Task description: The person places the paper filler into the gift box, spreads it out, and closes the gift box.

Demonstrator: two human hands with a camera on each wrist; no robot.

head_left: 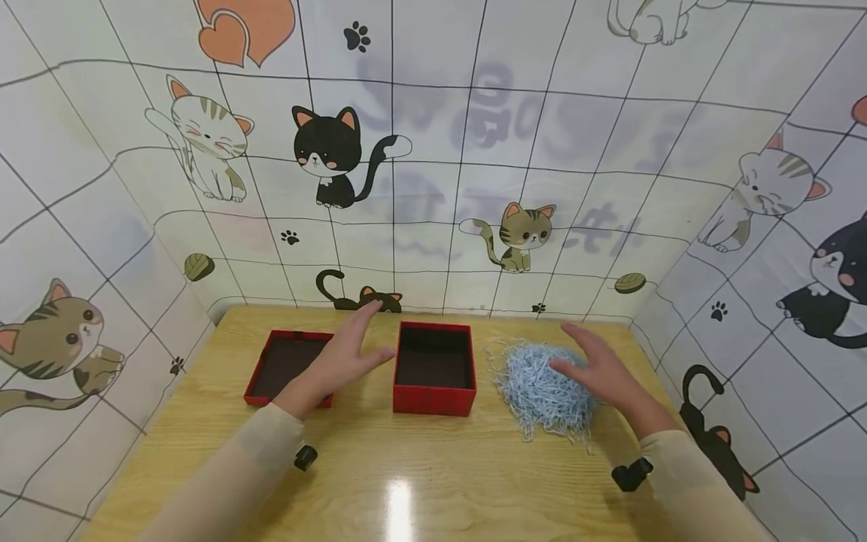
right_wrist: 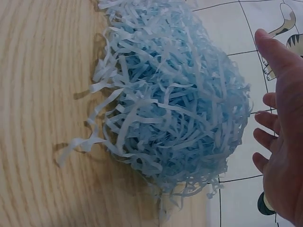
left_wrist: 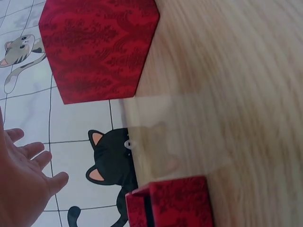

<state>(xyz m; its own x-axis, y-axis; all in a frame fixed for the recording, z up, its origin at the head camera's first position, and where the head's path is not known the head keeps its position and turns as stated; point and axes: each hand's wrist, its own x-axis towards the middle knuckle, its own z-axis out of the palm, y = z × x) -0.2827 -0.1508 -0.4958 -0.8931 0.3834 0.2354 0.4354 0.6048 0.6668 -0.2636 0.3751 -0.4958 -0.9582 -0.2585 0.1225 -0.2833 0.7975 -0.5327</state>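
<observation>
In the head view a red box (head_left: 434, 400) with a dark inside stands uncovered on the table, between the two hands. Left of it lies a shallow red lid (head_left: 284, 365), dark inside facing up, partly hidden behind my left hand (head_left: 342, 361). That hand hovers with fingers extended and thumb apart, holding nothing. On the right is a loose heap of light blue shredded paper (head_left: 542, 388). My right hand (head_left: 606, 373) hangs over its right side, fingers outstretched and nothing in its grasp. The right wrist view shows the shredded paper (right_wrist: 175, 99) close up, beside the hand (right_wrist: 284, 127).
The wooden table (head_left: 325, 482) ends at a wall (head_left: 433, 226) covered in a cat-patterned sheet, which also closes off both sides. A small black device (head_left: 631, 474) sits at the right wrist, another (head_left: 305, 457) at the left.
</observation>
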